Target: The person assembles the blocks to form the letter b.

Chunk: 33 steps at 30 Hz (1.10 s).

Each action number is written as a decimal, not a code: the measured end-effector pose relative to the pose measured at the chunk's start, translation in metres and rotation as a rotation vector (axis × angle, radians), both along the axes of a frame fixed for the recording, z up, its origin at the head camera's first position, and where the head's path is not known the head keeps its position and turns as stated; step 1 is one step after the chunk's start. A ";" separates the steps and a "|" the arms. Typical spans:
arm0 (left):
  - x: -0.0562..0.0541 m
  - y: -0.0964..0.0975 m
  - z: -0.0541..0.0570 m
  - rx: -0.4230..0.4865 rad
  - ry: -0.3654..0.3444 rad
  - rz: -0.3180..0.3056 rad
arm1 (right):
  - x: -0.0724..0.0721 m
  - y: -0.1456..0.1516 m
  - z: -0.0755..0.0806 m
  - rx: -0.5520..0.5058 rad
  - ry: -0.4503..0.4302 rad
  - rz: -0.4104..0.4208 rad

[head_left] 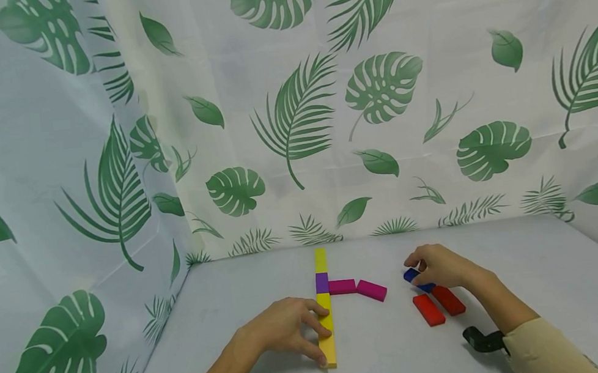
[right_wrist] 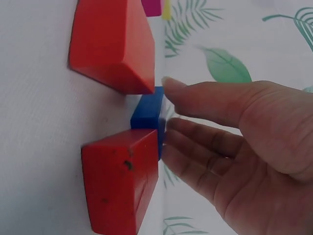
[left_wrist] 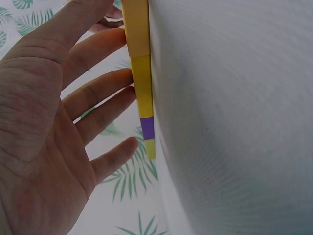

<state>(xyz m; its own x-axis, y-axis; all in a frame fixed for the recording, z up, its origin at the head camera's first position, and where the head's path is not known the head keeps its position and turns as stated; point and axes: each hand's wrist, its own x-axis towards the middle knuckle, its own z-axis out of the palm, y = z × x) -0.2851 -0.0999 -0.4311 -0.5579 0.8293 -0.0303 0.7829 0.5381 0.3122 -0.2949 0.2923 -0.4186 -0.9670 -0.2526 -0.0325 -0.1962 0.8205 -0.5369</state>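
In the head view my left hand lies along the near part of a row of blocks, its fingers spread. The fingertips touch the side of a yellow block and an orange-yellow block. Farther up the row come a purple block and a light yellow block. My right hand hovers at a blue block, thumb and fingertips about level with its top. Whether they touch it cannot be told. A hand partly hides the blue block in the head view.
Two magenta blocks lie to the right of the row, one at a slant. Two red blocks lie near the right hand. A leaf-patterned curtain stands behind and beside the white table.
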 end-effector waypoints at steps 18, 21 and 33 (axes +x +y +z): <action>0.000 0.000 0.000 0.004 -0.003 -0.003 | -0.004 0.003 -0.008 0.045 0.010 -0.004; 0.000 0.000 0.001 0.004 0.001 -0.005 | -0.004 0.002 -0.008 0.043 0.028 -0.005; -0.001 0.000 0.000 0.005 -0.019 0.005 | -0.004 -0.002 -0.004 -0.002 0.046 0.005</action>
<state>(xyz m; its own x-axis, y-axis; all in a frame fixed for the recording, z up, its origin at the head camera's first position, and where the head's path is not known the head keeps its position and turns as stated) -0.2857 -0.0999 -0.4309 -0.5618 0.8264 -0.0372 0.7738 0.5409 0.3296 -0.2987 0.2908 -0.4224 -0.9662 -0.2576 0.0121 -0.2249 0.8185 -0.5286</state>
